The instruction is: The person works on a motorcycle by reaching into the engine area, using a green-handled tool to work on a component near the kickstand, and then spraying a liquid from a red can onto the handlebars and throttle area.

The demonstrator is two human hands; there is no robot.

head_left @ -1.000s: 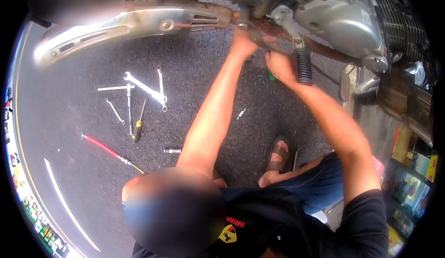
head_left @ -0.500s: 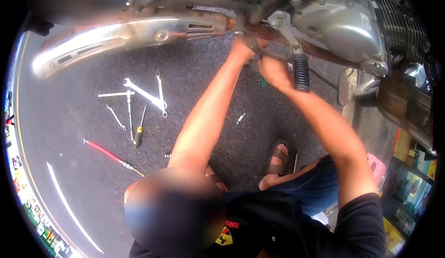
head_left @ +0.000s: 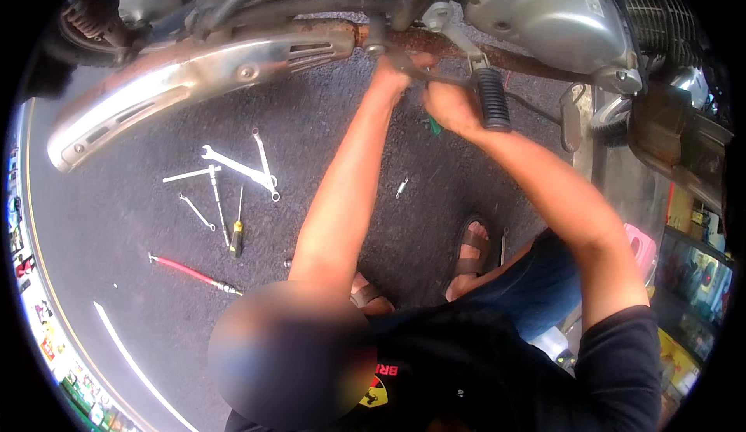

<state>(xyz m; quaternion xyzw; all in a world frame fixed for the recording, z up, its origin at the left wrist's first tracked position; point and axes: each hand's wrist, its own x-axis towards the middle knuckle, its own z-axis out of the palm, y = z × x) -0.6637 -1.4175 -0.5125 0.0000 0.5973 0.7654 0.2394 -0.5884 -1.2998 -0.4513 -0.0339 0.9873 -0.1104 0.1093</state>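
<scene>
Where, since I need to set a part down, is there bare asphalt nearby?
Bare asphalt shows between the small silver piece, right forearm and right sandal; another patch lies between the left forearm and the large wrench. It is crowded around the T-handle tool and screwdriver, and where the left hand and right hand sit close by the footrest.

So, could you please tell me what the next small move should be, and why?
I would probably draw the right hand back slightly to check its grip: its fingertips are hard to make out close beside the left hand, the dark curved lever partly covers that spot, and I cannot tell whether the green object at its lower edge is firmly held.
</scene>
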